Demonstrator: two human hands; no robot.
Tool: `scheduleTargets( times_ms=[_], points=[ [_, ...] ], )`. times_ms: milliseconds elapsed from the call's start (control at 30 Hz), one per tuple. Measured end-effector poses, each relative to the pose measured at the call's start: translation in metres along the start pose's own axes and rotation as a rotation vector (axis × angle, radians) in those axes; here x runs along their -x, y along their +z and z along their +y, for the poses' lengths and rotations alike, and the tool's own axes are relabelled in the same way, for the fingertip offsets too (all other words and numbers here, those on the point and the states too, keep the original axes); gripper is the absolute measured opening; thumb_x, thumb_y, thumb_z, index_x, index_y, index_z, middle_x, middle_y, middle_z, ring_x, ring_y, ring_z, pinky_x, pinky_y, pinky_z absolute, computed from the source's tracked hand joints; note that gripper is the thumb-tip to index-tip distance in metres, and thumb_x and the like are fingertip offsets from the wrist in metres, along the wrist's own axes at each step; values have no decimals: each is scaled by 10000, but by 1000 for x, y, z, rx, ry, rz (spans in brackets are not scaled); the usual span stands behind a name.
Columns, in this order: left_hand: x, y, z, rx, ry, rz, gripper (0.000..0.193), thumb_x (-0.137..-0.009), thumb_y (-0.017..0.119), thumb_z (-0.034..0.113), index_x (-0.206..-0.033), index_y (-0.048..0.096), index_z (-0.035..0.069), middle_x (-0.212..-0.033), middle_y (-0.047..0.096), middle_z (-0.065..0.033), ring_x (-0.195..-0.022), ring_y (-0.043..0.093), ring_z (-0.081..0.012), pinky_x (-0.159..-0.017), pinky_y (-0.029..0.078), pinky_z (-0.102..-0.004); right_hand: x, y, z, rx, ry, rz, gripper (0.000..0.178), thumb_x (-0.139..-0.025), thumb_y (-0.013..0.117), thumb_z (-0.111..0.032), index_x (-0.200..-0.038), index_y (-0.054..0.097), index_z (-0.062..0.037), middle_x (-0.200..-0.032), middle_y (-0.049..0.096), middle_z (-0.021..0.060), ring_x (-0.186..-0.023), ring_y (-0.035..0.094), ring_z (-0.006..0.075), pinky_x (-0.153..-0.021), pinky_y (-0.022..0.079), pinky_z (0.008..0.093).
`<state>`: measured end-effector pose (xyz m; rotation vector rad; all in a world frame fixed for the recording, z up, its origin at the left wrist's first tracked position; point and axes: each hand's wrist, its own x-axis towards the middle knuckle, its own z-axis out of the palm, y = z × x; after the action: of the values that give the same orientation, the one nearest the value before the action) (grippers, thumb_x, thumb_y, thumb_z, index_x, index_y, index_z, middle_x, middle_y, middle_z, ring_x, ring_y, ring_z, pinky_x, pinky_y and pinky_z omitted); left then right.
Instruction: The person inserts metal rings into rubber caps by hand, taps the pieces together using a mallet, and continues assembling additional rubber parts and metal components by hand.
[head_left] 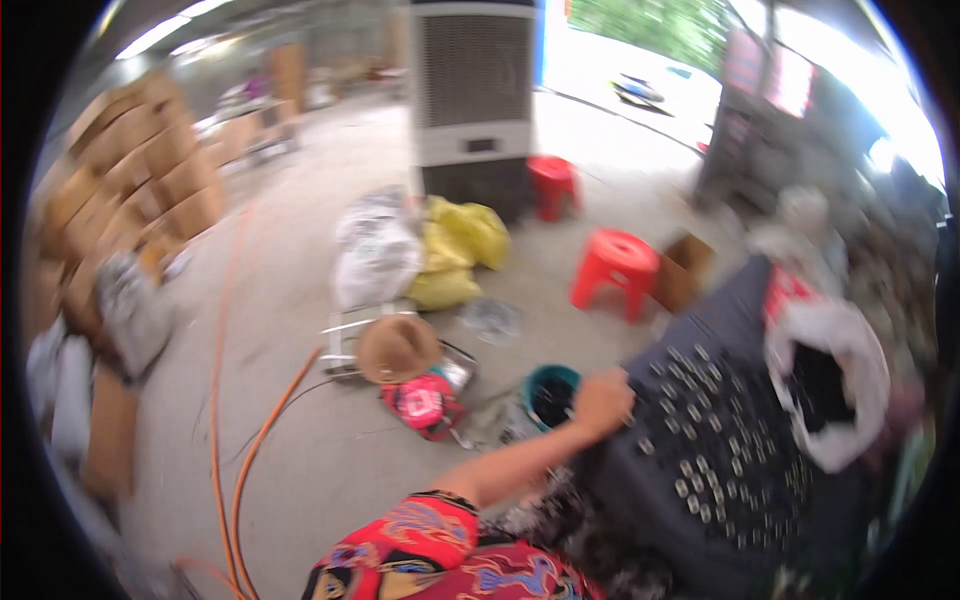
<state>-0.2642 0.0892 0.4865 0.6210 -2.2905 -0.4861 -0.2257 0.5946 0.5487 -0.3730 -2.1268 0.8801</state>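
My left hand (pixel 604 400), at the end of a bare forearm with a red patterned sleeve, is at the left edge of a dark grey work surface (pixel 690 325). Its fingers look curled closed; blur hides whatever may be in them. Just left of it, a teal bucket (pixel 553 375) on the floor has dark contents. Many small pieces with pale rectangular outlines (pixel 700 410) are spread over the surface. On the surface's right side, a white bag (pixel 868 345) is rolled open around black contents. My right hand does not show.
Red stools (pixel 614 262) and an open carton (pixel 685 270) stand beyond the surface. White (pixel 375 250) and yellow sacks (pixel 450 255) lie before a tall air cooler (pixel 472 90). An orange hose (pixel 240 480) crosses the floor; stacked cartons (pixel 135 165) line the left.
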Motion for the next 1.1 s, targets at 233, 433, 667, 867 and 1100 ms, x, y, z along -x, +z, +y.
scheduleTargets(
  times_ms=[233, 433, 667, 867, 1100],
  points=[
    [-8, 3, -25, -62, -122, -32, 335, -868, 576, 237, -1105, 600, 1, -1013, 638, -200, -959, 584, -373, -847, 450, -458, -28, 40, -26, -530, 60, -405, 667, -827, 597, 17, -1443, 358, -73, -1218, 556, 71, -789, 569, 93, -644, 486, 225],
    [-5, 18, -23, -16, -75, -35, 331, -871, 595, 203, -1138, 590, 9, -1074, 637, -185, -1017, 572, -357, -882, 446, -432, -75, 73, -23, -420, 10, -576, 674, -792, 613, -21, -1430, 403, -80, -1030, 619, 42, -681, 555, 68, -589, 475, 220],
    [-1, 12, -22, -52, -52, -25, 328, -869, 592, 195, -1123, 595, -11, -1075, 641, -182, -1032, 569, -348, -894, 448, -422, -91, 124, -22, -241, -174, -608, 680, -739, 649, -94, -1386, 446, -47, -871, 657, 88, -624, 569, 86, -642, 497, 273],
    [-3, 10, -20, -41, -55, -14, 328, -864, 592, 188, -1126, 598, -10, -1076, 641, -183, -1034, 569, -345, -898, 448, -415, -93, 149, -11, -79, -120, -684, 684, -723, 652, -74, -1378, 458, -41, -856, 653, 93, -639, 587, 95, -608, 499, 275],
    [-2, 12, -25, 12, -116, -44, 339, -877, 585, 192, -1149, 591, -11, -1088, 639, -186, -1051, 565, -350, -909, 441, -418, -69, 61, -38, -441, 73, -696, 678, -768, 617, 26, -1412, 419, -53, -873, 612, 19, -612, 535, 70, -536, 458, 223]
  ],
)
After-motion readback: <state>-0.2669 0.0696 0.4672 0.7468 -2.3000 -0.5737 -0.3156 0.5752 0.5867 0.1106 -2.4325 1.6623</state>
